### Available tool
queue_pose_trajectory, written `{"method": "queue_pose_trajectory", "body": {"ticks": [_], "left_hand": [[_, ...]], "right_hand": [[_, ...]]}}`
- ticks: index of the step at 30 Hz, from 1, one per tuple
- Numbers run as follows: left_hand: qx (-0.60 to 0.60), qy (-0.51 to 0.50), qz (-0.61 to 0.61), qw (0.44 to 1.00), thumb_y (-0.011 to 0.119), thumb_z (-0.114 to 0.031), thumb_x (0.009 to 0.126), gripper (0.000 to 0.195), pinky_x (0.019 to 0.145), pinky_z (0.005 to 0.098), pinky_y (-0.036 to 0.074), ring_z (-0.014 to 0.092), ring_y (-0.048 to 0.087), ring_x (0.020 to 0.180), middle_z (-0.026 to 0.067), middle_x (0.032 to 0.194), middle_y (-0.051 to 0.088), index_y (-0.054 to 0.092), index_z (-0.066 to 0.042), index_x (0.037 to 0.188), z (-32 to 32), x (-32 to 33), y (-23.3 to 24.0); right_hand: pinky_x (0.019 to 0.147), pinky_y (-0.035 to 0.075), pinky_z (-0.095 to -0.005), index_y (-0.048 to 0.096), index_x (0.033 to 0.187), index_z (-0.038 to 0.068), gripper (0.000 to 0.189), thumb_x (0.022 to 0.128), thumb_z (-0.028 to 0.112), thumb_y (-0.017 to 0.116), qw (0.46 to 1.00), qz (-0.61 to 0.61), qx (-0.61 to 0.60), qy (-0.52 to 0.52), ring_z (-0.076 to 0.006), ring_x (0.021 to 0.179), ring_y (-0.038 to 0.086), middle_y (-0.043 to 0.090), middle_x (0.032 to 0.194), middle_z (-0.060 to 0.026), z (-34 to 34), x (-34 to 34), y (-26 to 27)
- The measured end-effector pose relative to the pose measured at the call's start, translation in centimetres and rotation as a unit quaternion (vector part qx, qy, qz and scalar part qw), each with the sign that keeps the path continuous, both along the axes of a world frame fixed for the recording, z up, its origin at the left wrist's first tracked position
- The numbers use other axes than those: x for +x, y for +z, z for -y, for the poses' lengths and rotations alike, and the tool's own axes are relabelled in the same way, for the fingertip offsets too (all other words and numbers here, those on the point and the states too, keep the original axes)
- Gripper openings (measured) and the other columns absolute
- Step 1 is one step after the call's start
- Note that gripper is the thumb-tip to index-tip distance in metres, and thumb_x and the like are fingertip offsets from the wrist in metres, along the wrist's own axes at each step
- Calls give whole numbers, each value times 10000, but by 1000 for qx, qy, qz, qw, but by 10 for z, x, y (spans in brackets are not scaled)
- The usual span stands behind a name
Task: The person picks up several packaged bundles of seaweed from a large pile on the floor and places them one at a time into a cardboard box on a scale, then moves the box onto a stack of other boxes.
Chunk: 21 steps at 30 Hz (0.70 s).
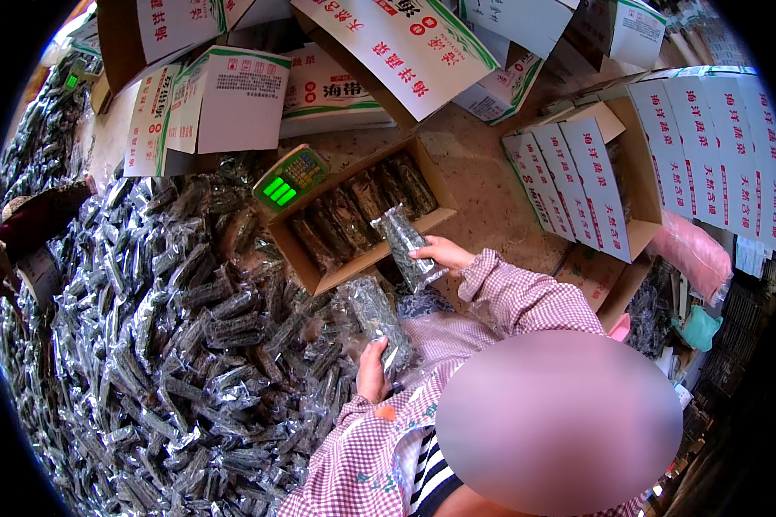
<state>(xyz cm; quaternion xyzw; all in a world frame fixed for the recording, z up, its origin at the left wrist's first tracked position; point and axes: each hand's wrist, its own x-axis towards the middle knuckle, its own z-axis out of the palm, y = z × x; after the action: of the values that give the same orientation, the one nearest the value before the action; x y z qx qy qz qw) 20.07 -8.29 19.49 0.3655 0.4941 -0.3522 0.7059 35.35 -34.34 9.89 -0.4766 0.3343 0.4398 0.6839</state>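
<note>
My right hand (pixel 449 253) grips a clear plastic packet of dried kelp (pixel 401 242) by its side, at the near edge of an open cardboard box (pixel 355 263). A second packet of dried kelp (pixel 376 316) is in my left hand (pixel 373 373), lower down and beside the heap, with the thumb on its wrapper. Inside the box a row of dark kelp packets (pixel 362 203) lies side by side. A digital scale (pixel 291 178) with a lit green display stands at the box's far left corner.
A large heap of wrapped kelp packets (pixel 187 362) covers the floor to my left. Printed white cartons (pixel 239 100) stand beyond the box, and a row of open cartons (pixel 569 187) is at right. Another person's sleeve (pixel 45 213) shows at far left. A pink plastic bundle (pixel 692 255) lies right.
</note>
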Motion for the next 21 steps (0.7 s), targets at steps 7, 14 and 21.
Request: {"method": "queue_pose_trajectory", "body": {"ticks": [7,14,21], "left_hand": [[-1,42,-2,999,597,-224,902,211,722,325,516,183,632,780,63,880,639,608,-27,977,-5,-2,-11],[21,123,0,992,595,-218,909,230,753,352,526,200,640,817,82,943,647,586,-22,1030,-30,-47,-44],[108,98,30,989,590,-300,899,303,736,398,523,228,634,835,73,956,650,608,-41,1055,-66,-105,-113]], "right_hand": [[691,552,-355,304,1459,20,777,844,239,727,980,-6,-155,123,-250,967,628,592,1205,-162,28,23,-71],[613,473,-309,427,1409,19,777,773,274,794,917,-37,-129,376,-177,816,562,635,1094,-125,22,-50,-61],[521,442,-284,493,1323,-16,590,824,177,741,943,-33,-202,262,-107,637,527,616,850,-55,21,-143,-69]]}}
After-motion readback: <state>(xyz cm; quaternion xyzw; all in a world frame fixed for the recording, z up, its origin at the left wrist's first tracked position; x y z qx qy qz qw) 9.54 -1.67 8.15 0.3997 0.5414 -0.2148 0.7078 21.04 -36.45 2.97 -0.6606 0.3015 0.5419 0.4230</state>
